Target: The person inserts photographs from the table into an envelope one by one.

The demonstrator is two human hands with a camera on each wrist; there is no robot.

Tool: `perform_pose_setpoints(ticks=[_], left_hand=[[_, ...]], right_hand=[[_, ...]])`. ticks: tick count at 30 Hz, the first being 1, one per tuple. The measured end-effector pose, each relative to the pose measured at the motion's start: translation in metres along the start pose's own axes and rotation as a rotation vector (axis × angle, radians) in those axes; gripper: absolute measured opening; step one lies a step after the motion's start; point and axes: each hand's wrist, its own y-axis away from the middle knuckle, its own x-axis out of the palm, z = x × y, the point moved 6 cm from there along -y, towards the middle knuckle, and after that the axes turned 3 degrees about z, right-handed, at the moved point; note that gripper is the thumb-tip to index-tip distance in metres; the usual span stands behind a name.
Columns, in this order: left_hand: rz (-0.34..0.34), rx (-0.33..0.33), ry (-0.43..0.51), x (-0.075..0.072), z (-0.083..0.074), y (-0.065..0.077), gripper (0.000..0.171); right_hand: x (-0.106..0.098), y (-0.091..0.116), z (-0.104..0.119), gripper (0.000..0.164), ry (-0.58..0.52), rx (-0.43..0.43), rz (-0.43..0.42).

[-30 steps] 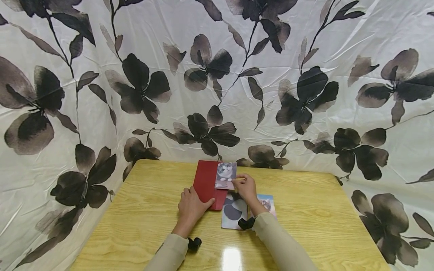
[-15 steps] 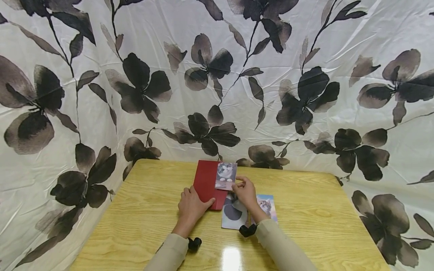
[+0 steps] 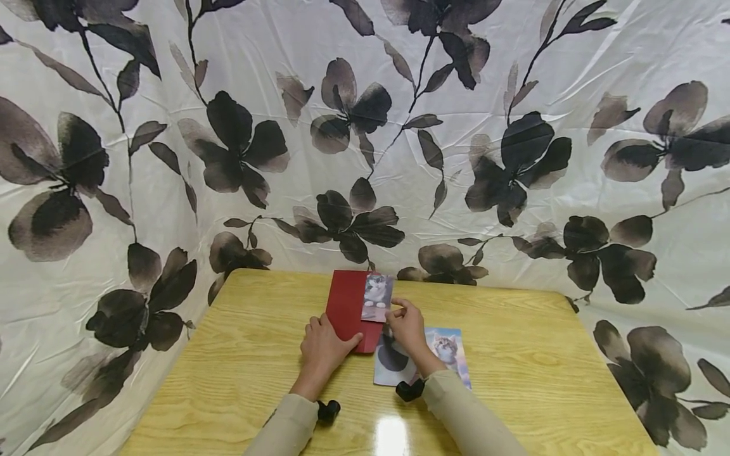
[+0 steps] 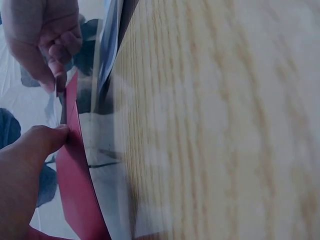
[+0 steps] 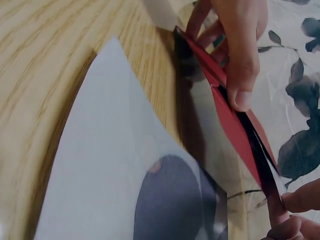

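Note:
A red envelope [image 3: 346, 306] stands raised off the table, its long slit facing right in the head view. My left hand [image 3: 322, 348] grips its lower left part, and in the right wrist view the thumb [image 5: 243, 95] lies along the slit. A card with a grey-and-white cat picture [image 3: 376, 296] overlaps the envelope's upper right part. My right hand [image 3: 407, 324] pinches that card's lower right edge between thumb and fingers. Below lie a card with a grey shape [image 3: 390, 364], partly hidden by my right hand, and a card with an orange kitten [image 3: 447, 348].
The wooden table [image 3: 239, 380] extends around the hands on all sides. A flower-printed sheet [image 3: 433, 158] hangs behind its far edge and along both sides. Each wrist carries a small black camera.
The cat picture card has shifted a little left, and less of its width shows beside the envelope. My right hand has moved slightly left with it; my left hand stays put.

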Motion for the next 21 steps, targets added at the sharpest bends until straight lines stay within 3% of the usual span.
perform_pose_setpoints(ticks=[12,21], left_hand=[[-0.010,-0.006,0.003,-0.001,0.003,0.001,0.103],[-0.015,0.012,0.008,0.001,0.001,0.001,0.105]], right_hand=[[0.015,-0.004,0.009,0.039,0.055,-0.048,0.018],[0.024,-0.010,0.010,0.039,0.052,-0.038,0.050]])
